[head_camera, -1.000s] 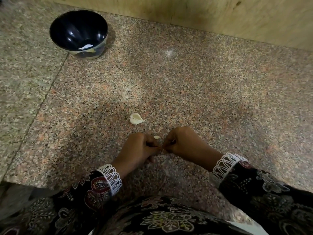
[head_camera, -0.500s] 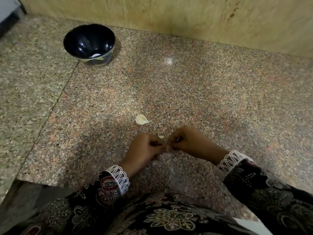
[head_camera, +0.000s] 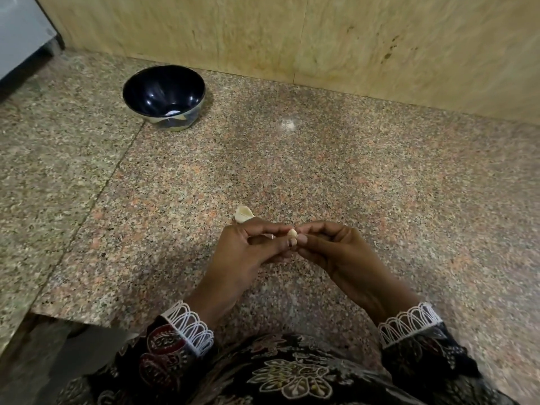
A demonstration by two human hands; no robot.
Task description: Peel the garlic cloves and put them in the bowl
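There is a single view, from a camera worn on the person's head, looking forward and steeply down over the granite bench (head_camera: 380, 185). It sits close above the two hands, which meet near the middle of the frame, with the sleeves at the bottom edge. The wide lens bends the far wall (head_camera: 321, 39) and takes in the dark bowl (head_camera: 163, 95) at upper left.
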